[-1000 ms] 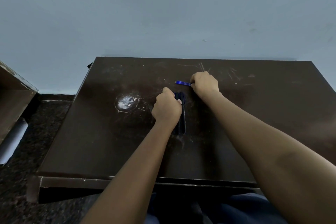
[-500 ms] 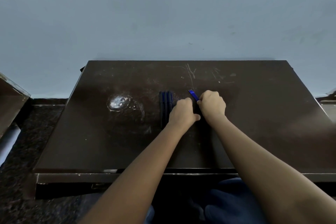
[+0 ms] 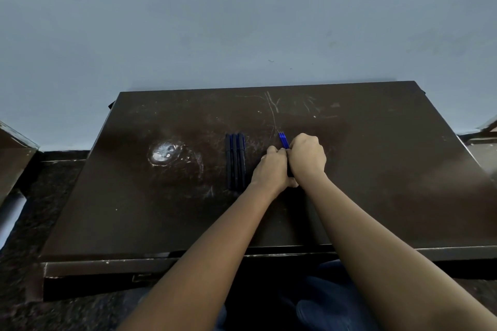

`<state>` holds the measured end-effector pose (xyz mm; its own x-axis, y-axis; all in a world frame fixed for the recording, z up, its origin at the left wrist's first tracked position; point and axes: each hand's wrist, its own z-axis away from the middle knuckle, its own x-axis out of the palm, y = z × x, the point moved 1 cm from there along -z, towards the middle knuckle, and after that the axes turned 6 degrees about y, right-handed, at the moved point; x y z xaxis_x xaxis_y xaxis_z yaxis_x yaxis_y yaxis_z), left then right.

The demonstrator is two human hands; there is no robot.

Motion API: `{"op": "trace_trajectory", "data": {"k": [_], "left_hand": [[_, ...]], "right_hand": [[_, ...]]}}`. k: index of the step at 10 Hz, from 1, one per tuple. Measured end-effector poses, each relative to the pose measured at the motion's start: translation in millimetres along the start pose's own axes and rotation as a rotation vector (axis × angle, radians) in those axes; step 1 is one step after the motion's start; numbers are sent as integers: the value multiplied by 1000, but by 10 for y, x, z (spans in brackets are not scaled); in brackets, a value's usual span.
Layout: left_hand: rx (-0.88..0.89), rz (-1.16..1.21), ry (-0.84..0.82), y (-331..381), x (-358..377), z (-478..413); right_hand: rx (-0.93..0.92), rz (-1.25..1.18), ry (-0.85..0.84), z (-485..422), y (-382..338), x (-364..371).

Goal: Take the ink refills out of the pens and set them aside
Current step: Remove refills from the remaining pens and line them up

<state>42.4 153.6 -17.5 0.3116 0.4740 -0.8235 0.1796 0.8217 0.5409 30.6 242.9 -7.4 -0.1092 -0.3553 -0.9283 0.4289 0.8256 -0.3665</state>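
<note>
Three dark pens lie side by side on the dark brown table, pointing away from me. Just right of them my left hand and my right hand are pressed together with curled fingers. Thin blue ink refills stick out above my right hand, which grips them. My left hand touches the bundle's lower part; what it holds is hidden between the hands.
A pale scuffed patch marks the table left of the pens. A light blue wall rises behind the table. A brown box edge sits at the far left, over dark speckled floor.
My left hand left the pens and joined my right hand. The refills in my right hand turned from pointing left to pointing away. The pens now lie uncovered.
</note>
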Motion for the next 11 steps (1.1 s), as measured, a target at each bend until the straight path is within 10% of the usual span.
{"op": "trace_trajectory", "data": {"k": [11], "left_hand": [[-8,-31,36,-23,-135,-51]], "right_hand": [[87,-125,60,-76,16,-38]]}}
